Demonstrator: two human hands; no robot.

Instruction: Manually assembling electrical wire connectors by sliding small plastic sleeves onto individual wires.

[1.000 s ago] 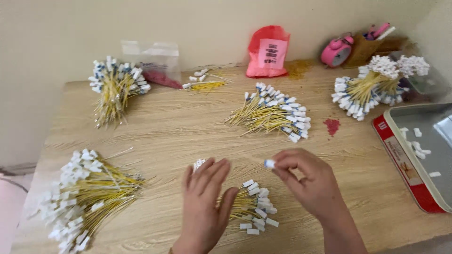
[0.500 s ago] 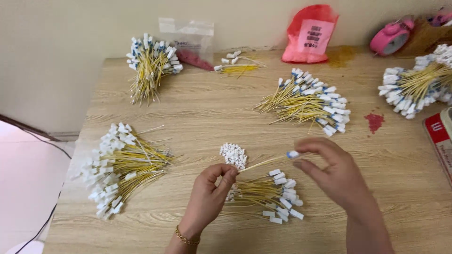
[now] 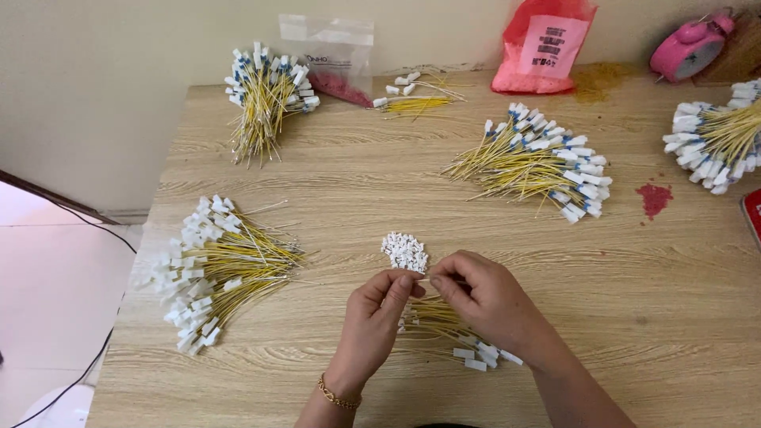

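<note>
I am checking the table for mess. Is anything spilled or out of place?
Yes. A small red patch lies on the wooden table, right of the middle wire bundle. It looks like spilled red bits or a stain.

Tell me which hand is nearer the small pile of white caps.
Left. The left hand sits just below the white caps; the right hand lies lower and off to their right.

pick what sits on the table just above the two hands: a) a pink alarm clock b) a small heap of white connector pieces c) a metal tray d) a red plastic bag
b: a small heap of white connector pieces lies on the wooden table just beyond the fingertips of the left hand and right hand, which meet over a yellow wire bundle.
</note>
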